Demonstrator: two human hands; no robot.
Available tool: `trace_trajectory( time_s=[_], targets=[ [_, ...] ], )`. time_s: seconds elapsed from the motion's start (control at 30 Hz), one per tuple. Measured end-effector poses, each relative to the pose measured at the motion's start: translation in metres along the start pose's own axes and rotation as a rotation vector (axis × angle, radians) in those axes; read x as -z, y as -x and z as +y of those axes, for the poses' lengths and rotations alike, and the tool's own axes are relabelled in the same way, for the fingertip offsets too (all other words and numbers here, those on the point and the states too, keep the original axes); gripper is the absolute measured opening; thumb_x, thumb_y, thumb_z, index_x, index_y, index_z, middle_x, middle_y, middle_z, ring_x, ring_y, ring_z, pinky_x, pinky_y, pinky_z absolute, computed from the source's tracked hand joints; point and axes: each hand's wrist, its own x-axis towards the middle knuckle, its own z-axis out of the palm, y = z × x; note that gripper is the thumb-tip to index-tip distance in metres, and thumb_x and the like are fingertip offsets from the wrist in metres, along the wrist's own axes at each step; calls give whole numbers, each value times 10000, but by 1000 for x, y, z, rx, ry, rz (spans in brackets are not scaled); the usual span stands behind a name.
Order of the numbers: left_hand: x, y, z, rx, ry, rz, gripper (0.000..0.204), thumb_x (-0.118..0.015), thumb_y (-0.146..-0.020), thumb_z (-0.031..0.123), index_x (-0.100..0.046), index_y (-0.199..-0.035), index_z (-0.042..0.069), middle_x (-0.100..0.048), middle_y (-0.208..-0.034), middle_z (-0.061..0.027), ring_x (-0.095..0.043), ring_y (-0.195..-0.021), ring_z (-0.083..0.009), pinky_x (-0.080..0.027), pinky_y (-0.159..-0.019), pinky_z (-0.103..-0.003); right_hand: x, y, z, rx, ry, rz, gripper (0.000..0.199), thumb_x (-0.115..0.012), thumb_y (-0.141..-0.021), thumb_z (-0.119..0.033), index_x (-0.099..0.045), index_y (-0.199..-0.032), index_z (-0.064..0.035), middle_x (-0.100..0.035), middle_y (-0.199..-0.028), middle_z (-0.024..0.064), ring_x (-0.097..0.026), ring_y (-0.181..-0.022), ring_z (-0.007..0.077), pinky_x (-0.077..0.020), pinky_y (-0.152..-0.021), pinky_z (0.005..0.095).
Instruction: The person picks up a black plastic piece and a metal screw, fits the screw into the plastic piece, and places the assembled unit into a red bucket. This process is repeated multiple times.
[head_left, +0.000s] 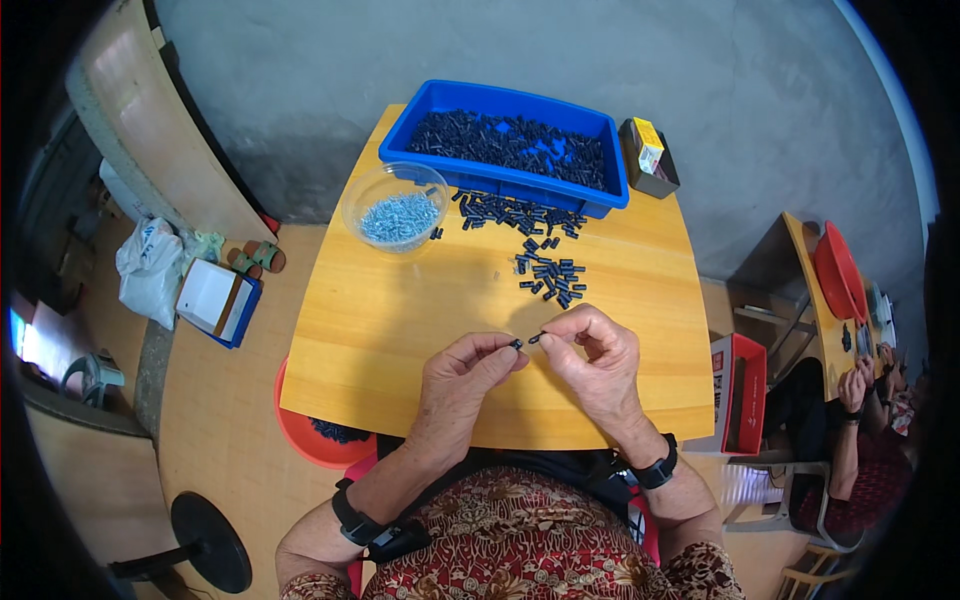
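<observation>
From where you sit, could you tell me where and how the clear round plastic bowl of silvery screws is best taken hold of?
Grip the clear round plastic bowl at its near-left rim, coming from the left side with the left hand. The rim there is bare and the top is open, while the blue plastic tray crowds its right side. Lift level, I judge, because of the loose silvery screws.

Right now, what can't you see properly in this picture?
Head view only:
- The tiny black piece in the left hand: too small, fingers cover it.
- The one in the right hand: same.
- Red tub: mostly hidden under the yellow table.
- Small dark box: contents too small.
</observation>
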Motion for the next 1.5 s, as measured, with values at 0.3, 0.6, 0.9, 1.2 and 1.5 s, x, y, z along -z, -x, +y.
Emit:
trace_trajectory(
  time_s=[0.3,0.6,0.9,1.2,1.5],
  targets=[
    [0,1,-2,-14,-42,-29,163,-619,-920,88,-636,-1066,17,-668,-1002,-60,-645,-945,-140,-501,-834,-256,1,1,-11,80,126,-23,56,-674,-795,14,-622,-806,-4,-642,-764,50,-624,-728,119,-490,-669,257],
    [-2,1,1,-13,-67,-32,181,-636,-908,73,-640,-1053,-34,-678,-977,-81,-636,-935,-127,-486,-863,-251,3,-2,-20,198,208,-69,72,-673,-781,31,-611,-796,-2,-642,-780,74,-636,-705,165,-494,-634,277],
    [0,2,-5,-36,-92,-34,173,-622,-917,71,-635,-1052,-37,-683,-970,-81,-643,-908,-121,-492,-844,-247,-1,0,-20,275,260,-45,120,-689,-746,48,-587,-769,-10,-620,-724,90,-632,-649,226,-494,-584,313],
    [-2,2,-13,-65,-90,17,166,-608,-920,64,-638,-1049,-36,-678,-963,-70,-634,-899,-116,-490,-841,-247,-8,2,-15,443,409,-8,168,-702,-711,74,-585,-793,-14,-607,-735,104,-623,-672,267,-493,-573,336],
    [0,2,-15,-58,-95,24,166,-600,-923,57,-639,-1054,-37,-672,-976,-63,-626,-899,-112,-488,-843,-244,-15,8,-10,362,332,58,148,-686,-730,73,-595,-807,-15,-593,-707,89,-618,-642,246,-488,-565,319]
  ],
)
